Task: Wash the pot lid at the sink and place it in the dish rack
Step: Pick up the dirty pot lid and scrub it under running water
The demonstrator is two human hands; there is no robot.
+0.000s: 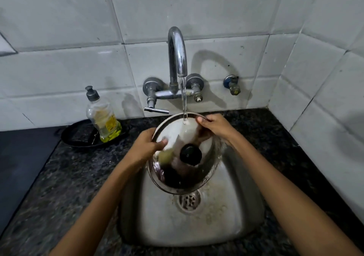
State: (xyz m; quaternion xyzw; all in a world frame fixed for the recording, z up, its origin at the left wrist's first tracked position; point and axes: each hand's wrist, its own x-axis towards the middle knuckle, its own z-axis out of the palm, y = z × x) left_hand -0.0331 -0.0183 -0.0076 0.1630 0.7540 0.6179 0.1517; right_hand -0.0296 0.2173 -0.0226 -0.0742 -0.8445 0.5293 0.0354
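Glass pot lid (177, 169), black knob, steel rim, wet; left hand (146, 147) & right hand (215, 126) fingers grip rim.

Left forearm: bare from the bottom edge of the view up to the wrist, with no sleeve on it.
Right forearm: bare the same way, no sleeve showing.
Left grip (146, 145): a bare hand, ungloved; no ring, watch or band on the parts that show.
Right grip (214, 126): a bare hand, ungloved; wrist plain.
Nails: short, unpainted where the thumbs show.
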